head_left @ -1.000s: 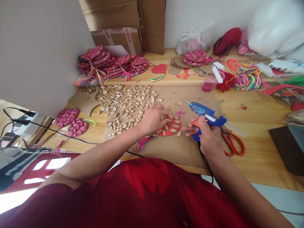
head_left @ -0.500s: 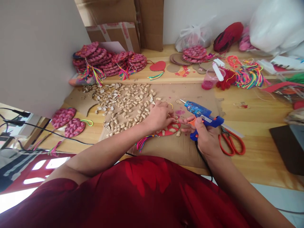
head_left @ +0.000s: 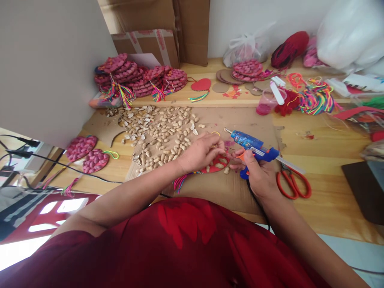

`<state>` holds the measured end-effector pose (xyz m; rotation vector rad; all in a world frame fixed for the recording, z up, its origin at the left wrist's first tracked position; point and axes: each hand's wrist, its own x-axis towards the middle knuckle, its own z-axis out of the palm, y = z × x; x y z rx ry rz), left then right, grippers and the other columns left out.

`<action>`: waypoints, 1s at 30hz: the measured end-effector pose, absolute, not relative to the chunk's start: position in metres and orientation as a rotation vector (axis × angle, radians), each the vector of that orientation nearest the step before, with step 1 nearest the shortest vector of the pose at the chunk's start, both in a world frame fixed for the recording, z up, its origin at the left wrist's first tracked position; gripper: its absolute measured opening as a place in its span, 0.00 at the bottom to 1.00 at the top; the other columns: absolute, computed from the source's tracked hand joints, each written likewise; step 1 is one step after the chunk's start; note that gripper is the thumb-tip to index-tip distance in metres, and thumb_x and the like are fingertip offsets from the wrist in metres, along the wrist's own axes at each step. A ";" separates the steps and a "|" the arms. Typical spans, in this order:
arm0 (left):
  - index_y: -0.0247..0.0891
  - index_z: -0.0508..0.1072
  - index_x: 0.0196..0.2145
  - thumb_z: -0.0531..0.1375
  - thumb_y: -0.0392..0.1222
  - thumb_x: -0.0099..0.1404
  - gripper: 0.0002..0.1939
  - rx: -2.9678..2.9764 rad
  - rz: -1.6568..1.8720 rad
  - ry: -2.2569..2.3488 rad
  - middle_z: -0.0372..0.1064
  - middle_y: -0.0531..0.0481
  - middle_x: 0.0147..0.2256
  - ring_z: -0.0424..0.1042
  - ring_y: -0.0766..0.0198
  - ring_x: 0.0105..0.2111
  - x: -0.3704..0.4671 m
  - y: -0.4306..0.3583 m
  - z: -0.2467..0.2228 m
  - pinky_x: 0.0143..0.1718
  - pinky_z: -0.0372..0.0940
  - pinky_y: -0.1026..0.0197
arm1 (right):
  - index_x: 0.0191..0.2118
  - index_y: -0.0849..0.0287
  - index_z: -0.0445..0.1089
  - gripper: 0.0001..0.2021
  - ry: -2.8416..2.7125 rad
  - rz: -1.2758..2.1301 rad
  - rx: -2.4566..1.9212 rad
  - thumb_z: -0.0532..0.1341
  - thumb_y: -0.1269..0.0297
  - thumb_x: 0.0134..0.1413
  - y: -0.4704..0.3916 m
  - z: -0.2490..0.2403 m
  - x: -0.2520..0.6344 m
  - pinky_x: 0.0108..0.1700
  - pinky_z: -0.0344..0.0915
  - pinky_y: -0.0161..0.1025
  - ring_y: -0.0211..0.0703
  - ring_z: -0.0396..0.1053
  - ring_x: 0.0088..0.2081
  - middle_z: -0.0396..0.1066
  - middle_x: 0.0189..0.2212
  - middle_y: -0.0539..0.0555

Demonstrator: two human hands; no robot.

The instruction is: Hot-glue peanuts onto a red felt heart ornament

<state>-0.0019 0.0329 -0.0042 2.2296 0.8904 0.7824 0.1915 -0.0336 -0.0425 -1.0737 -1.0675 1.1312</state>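
Note:
My right hand (head_left: pixel 258 172) is wrapped round the handle of a blue glue gun (head_left: pixel 247 142), whose tip points left and slightly up. My left hand (head_left: pixel 204 151) has its fingers bent together over a red disc (head_left: pixel 216 165) with peanut shells on it; whatever lies between the fingertips is hidden. A tassel of coloured strings (head_left: pixel 181 182) comes out at the disc's left. Loose peanut shells (head_left: pixel 168 136) spread over the cardboard mat (head_left: pixel 204 192) left of and beyond my left hand.
Red-handled scissors (head_left: pixel 293 185) lie right of my right hand. Finished pink discs (head_left: pixel 129 76) are stacked at the back left, with two more (head_left: pixel 95 161) at the left. Coloured strings (head_left: pixel 319 96) and a plastic cup (head_left: pixel 266 103) stand back right. A black cable (head_left: pixel 90 175) crosses the left side.
The glue gun has moved slightly left and down. My left hand's fingers have lifted and bent more over the disc. The whole view has shifted a little.

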 end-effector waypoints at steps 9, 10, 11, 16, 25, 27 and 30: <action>0.39 0.68 0.32 0.62 0.50 0.66 0.13 1.589 0.712 0.784 0.69 0.51 0.26 0.67 0.66 0.26 -0.063 -0.003 0.067 0.31 0.65 0.59 | 0.38 0.51 0.75 0.16 -1.051 1.171 -1.025 0.68 0.43 0.60 -0.033 -0.041 0.191 0.28 0.78 0.43 0.57 0.76 0.41 0.72 0.39 0.55; 0.40 0.69 0.31 0.64 0.52 0.65 0.14 1.586 0.684 0.847 0.69 0.51 0.25 0.67 0.65 0.26 -0.076 -0.009 0.076 0.30 0.65 0.58 | 0.38 0.51 0.75 0.16 -1.047 1.174 -1.021 0.68 0.43 0.59 -0.032 -0.041 0.191 0.28 0.78 0.43 0.57 0.76 0.40 0.72 0.39 0.55; 0.41 0.70 0.31 0.65 0.54 0.63 0.15 1.581 0.643 0.894 0.69 0.51 0.24 0.67 0.64 0.25 -0.089 -0.014 0.084 0.28 0.65 0.58 | 0.38 0.51 0.75 0.16 -1.048 1.174 -1.022 0.68 0.44 0.59 -0.032 -0.041 0.191 0.27 0.78 0.43 0.57 0.76 0.40 0.72 0.39 0.55; 0.43 0.74 0.27 0.63 0.57 0.63 0.16 1.740 0.611 1.144 0.65 0.53 0.19 0.61 0.68 0.19 -0.134 -0.025 0.090 0.20 0.57 0.62 | 0.38 0.53 0.74 0.15 -1.055 1.153 -1.031 0.67 0.46 0.62 -0.032 -0.044 0.193 0.29 0.77 0.41 0.56 0.76 0.41 0.73 0.40 0.55; 0.47 0.78 0.49 0.60 0.46 0.68 0.13 2.363 0.608 1.415 0.76 0.47 0.45 0.73 0.57 0.47 -0.145 -0.034 0.036 0.52 0.66 0.52 | 0.36 0.57 0.72 0.22 -0.947 1.129 -1.063 0.68 0.40 0.57 -0.029 -0.038 0.196 0.31 0.77 0.40 0.56 0.76 0.41 0.73 0.36 0.56; 0.44 0.80 0.40 0.60 0.47 0.68 0.10 2.321 0.616 1.403 0.77 0.49 0.36 0.74 0.60 0.41 -0.143 -0.039 0.033 0.47 0.67 0.56 | 0.36 0.58 0.72 0.23 -0.946 1.124 -1.060 0.69 0.40 0.55 -0.028 -0.038 0.196 0.32 0.78 0.41 0.56 0.76 0.42 0.73 0.35 0.56; 0.40 0.76 0.24 0.60 0.49 0.69 0.17 2.331 0.654 1.374 0.74 0.50 0.29 0.72 0.61 0.37 -0.131 -0.044 0.028 0.45 0.66 0.57 | 0.36 0.59 0.71 0.24 -0.965 1.114 -1.058 0.69 0.40 0.55 -0.026 -0.038 0.196 0.35 0.78 0.42 0.56 0.75 0.44 0.72 0.36 0.56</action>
